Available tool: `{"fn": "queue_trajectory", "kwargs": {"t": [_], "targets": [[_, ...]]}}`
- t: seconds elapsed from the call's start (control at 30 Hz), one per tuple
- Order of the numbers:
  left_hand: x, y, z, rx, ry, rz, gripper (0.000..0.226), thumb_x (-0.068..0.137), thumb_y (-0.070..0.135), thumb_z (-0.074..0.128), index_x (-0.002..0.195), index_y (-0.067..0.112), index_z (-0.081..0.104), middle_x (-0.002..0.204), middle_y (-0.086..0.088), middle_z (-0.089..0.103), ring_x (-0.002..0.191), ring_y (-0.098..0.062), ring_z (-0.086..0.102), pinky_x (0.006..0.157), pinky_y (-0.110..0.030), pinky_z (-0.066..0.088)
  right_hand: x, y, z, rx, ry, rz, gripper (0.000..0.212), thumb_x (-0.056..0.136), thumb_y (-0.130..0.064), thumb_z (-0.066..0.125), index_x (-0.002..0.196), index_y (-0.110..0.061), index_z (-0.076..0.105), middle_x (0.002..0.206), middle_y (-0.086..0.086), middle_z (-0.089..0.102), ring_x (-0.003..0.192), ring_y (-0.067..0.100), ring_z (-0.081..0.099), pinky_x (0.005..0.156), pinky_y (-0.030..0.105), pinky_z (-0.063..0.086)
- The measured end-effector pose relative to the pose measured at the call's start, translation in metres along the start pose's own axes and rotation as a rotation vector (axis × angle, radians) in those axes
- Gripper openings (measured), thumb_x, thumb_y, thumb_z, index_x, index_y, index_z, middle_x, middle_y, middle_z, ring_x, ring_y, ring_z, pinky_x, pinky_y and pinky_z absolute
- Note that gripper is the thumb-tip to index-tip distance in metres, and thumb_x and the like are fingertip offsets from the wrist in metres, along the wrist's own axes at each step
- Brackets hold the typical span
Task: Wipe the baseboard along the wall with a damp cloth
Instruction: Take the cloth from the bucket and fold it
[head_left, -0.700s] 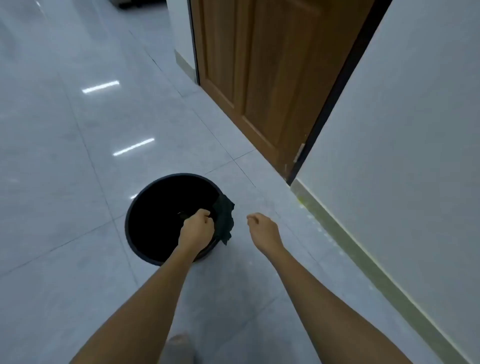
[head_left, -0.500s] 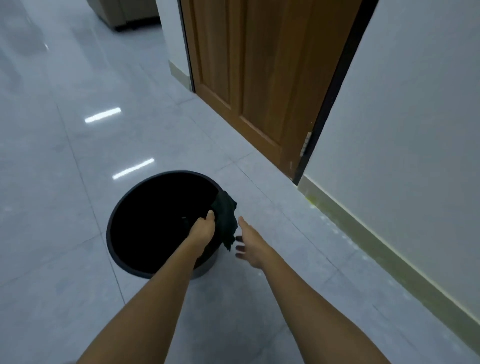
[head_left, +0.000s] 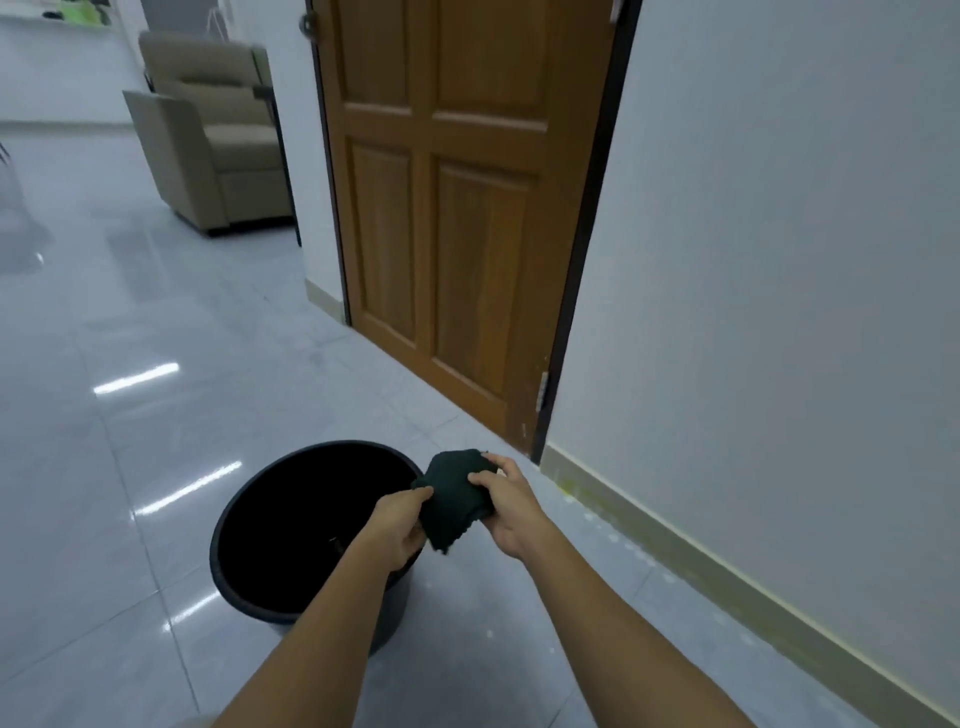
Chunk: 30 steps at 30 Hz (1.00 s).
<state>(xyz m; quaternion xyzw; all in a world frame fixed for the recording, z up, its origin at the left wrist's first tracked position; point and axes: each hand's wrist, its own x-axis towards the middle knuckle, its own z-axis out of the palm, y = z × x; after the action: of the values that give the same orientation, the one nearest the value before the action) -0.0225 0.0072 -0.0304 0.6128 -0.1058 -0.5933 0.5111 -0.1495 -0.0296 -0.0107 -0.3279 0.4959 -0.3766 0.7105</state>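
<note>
A dark green cloth (head_left: 453, 498) is bunched between both my hands, just over the right rim of a black bucket (head_left: 270, 486). My left hand (head_left: 397, 525) pinches its lower left edge. My right hand (head_left: 506, 501) grips its right side with the fingers curled over it. The beige baseboard (head_left: 727, 582) runs along the foot of the white wall on the right, with pale yellowish specks on the floor beside it.
A brown wooden door (head_left: 457, 208) in a dark frame stands ahead, left of the baseboard's start. A beige armchair (head_left: 213, 135) sits far back left. Glossy grey floor tiles (head_left: 130, 364) spread around the bucket.
My right hand has closed on the cloth, which both hands lifted off the bucket rim. The camera has tilted up, bringing the armchair and more of the door into view.
</note>
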Motion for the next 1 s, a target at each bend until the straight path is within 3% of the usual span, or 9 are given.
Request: {"fn": "queue_trajectory", "kwargs": {"t": [0.07, 0.2, 0.27, 0.37, 0.53, 0.67, 0.77, 0.87, 1.0], "targets": [[-0.022, 0.000, 0.012, -0.160, -0.116, -0.077, 0.040, 0.095, 0.025, 0.053, 0.125, -0.001, 0.052, 0.123, -0.020, 0.060, 0.105, -0.032, 0.060, 0.077, -0.040, 0.052, -0.022, -0.025, -0.003, -0.001, -0.038, -0.063, 0.024, 0.092, 0.001, 0.051, 0.108, -0.016, 0.053, 0.111, 0.017, 0.058, 0.091, 0.029, 0.060, 0.066, 0.034, 0.054], [-0.068, 0.001, 0.038, -0.206, -0.382, -0.081, 0.054, 0.092, 0.056, 0.040, 0.113, 0.010, 0.060, 0.118, -0.018, 0.061, 0.113, -0.034, 0.054, 0.107, -0.047, 0.036, -0.074, -0.063, -0.019, 0.000, -0.107, -0.191, 0.025, 0.087, 0.005, 0.053, 0.101, -0.016, 0.053, 0.108, 0.016, 0.060, 0.090, 0.029, 0.058, 0.066, 0.034, 0.053], [-0.094, 0.004, 0.053, -0.232, -0.445, 0.016, 0.046, 0.094, 0.050, 0.042, 0.108, 0.010, 0.061, 0.111, -0.016, 0.065, 0.109, -0.032, 0.057, 0.104, -0.044, 0.041, -0.097, -0.075, -0.029, 0.017, -0.115, -0.234, 0.028, 0.084, 0.005, 0.053, 0.102, -0.016, 0.052, 0.114, 0.017, 0.060, 0.094, 0.031, 0.057, 0.065, 0.034, 0.053], [-0.125, 0.005, 0.067, -0.186, -0.452, 0.141, 0.031, 0.093, 0.035, 0.053, 0.113, 0.011, 0.058, 0.111, -0.015, 0.065, 0.103, -0.030, 0.060, 0.080, -0.038, 0.053, -0.134, -0.086, -0.049, 0.061, -0.087, -0.314, 0.035, 0.082, 0.000, 0.057, 0.114, -0.015, 0.051, 0.118, 0.015, 0.059, 0.101, 0.031, 0.057, 0.071, 0.039, 0.054], [-0.155, 0.003, 0.072, 0.047, -0.368, 0.258, 0.064, 0.082, 0.020, 0.071, 0.132, 0.019, 0.033, 0.124, -0.015, 0.051, 0.099, -0.030, 0.059, 0.066, -0.038, 0.055, -0.174, -0.086, -0.090, -0.143, 0.067, -0.439, 0.056, 0.081, 0.004, 0.066, 0.121, -0.030, 0.047, 0.115, 0.009, 0.051, 0.098, 0.029, 0.057, 0.073, 0.038, 0.059], [-0.178, -0.001, 0.079, 0.069, -0.488, 0.160, 0.082, 0.080, 0.017, 0.072, 0.143, 0.028, 0.022, 0.137, -0.014, 0.042, 0.104, -0.030, 0.056, 0.071, -0.039, 0.055, -0.194, -0.077, -0.116, -0.109, 0.051, -0.480, 0.053, 0.081, 0.011, 0.063, 0.116, -0.029, 0.056, 0.116, 0.012, 0.050, 0.101, 0.030, 0.056, 0.084, 0.044, 0.057], [-0.180, -0.008, 0.087, 0.078, -0.492, 0.171, 0.055, 0.084, 0.010, 0.067, 0.132, 0.020, 0.043, 0.133, -0.013, 0.049, 0.108, -0.031, 0.055, 0.075, -0.039, 0.054, -0.202, -0.071, -0.131, -0.238, 0.047, -0.501, 0.039, 0.086, 0.007, 0.059, 0.111, -0.022, 0.063, 0.119, 0.009, 0.054, 0.105, 0.026, 0.055, 0.086, 0.039, 0.056], [-0.176, -0.009, 0.098, 0.231, -0.491, 0.327, 0.036, 0.086, 0.000, 0.062, 0.112, 0.024, 0.057, 0.124, -0.010, 0.054, 0.109, -0.031, 0.055, 0.083, -0.041, 0.055, -0.197, -0.071, -0.145, -0.354, 0.061, -0.502, 0.037, 0.085, -0.001, 0.064, 0.115, -0.022, 0.060, 0.120, 0.005, 0.057, 0.111, 0.025, 0.055, 0.091, 0.036, 0.054], [-0.154, -0.008, 0.114, 0.661, -0.348, 0.623, 0.037, 0.084, 0.004, 0.066, 0.116, 0.021, 0.056, 0.118, -0.002, 0.057, 0.112, -0.024, 0.055, 0.085, -0.030, 0.052, -0.179, -0.072, -0.159, -0.673, 0.092, -0.448, 0.059, 0.075, -0.017, 0.078, 0.128, -0.020, 0.050, 0.117, 0.000, 0.056, 0.107, 0.020, 0.056, 0.085, 0.028, 0.053]]}}
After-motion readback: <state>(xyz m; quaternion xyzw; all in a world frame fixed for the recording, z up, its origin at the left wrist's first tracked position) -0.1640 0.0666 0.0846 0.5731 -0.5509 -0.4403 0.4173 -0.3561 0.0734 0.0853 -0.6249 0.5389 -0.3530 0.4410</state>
